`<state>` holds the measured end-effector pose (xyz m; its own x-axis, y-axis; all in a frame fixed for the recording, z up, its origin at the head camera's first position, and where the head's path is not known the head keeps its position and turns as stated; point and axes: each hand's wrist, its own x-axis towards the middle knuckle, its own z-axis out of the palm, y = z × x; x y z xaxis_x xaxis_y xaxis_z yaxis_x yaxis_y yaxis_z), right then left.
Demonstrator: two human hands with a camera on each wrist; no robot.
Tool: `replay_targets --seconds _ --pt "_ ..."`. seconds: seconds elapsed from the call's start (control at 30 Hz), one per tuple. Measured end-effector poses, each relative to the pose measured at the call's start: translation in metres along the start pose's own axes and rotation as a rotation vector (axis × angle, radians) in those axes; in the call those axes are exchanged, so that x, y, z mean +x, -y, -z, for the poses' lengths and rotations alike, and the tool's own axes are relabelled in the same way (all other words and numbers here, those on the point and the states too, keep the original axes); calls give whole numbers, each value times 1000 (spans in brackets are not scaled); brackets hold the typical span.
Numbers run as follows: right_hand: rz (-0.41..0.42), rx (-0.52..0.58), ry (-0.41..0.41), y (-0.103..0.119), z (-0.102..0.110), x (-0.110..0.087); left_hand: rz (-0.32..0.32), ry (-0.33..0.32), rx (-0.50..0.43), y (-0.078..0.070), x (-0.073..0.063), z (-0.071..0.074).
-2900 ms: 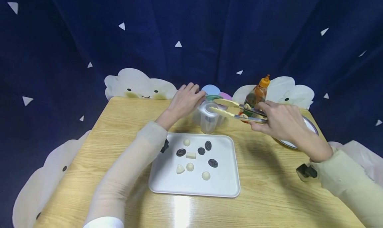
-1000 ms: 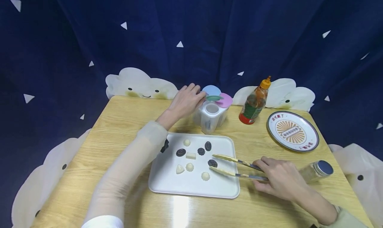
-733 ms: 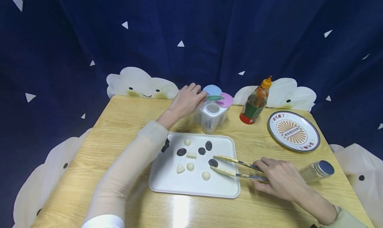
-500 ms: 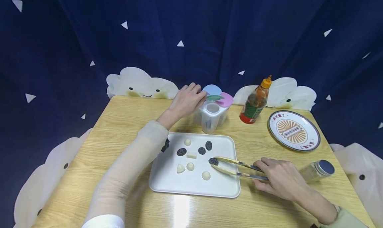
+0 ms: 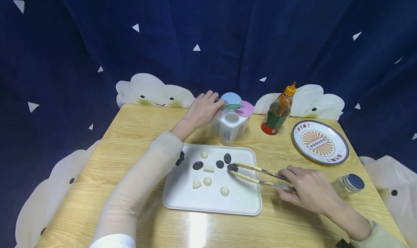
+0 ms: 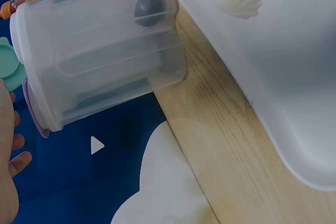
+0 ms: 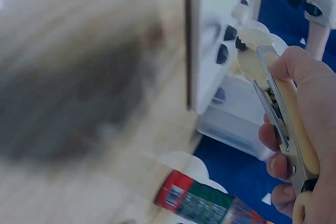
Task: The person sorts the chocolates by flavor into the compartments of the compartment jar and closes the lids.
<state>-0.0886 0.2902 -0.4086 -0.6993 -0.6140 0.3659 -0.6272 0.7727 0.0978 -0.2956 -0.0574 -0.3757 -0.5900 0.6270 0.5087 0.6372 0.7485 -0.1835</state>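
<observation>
My right hand (image 5: 312, 190) grips a pair of tongs (image 5: 260, 182) with pale scalloped tips. Between those tips sits a dark, ridged oval chocolate (image 5: 232, 168), over the white tray (image 5: 182, 201); the right wrist view shows it pinched there too. Other dark and cream molded pieces, such as a cream block (image 5: 208, 169), lie on the tray. Behind it stands a clear multi-section container (image 5: 228, 134), one section uncovered. My left hand (image 5: 203, 109) pinches the edge of its raised green lid (image 5: 234, 106). Through the container wall a dark piece (image 6: 149, 9) shows inside.
A sauce bottle (image 5: 277, 112) with an orange cap stands right of the container. Farther right are a patterned plate (image 5: 338, 141) and a jar with a dark blue cap (image 5: 348, 184), close beside my right hand. A dark blue curtain (image 5: 208, 30) hangs behind the table.
The tongs have come down from above the container to the tray and closed on the dark oval chocolate, which has since shifted toward the tray's far side. My left hand stays at the lid.
</observation>
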Motion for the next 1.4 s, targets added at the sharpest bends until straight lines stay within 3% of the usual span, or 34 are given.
replay_targets --seconds 0.43,0.73,1.4 --pt "-18 -44 -149 -29 35 47 -1 -17 -7 1 0 -1" --pt "-34 -87 -231 -47 43 78 4 -25 -13 2 0 0" --pt "-97 -54 -118 -57 42 101 -11 -20 -16 1 0 -1"
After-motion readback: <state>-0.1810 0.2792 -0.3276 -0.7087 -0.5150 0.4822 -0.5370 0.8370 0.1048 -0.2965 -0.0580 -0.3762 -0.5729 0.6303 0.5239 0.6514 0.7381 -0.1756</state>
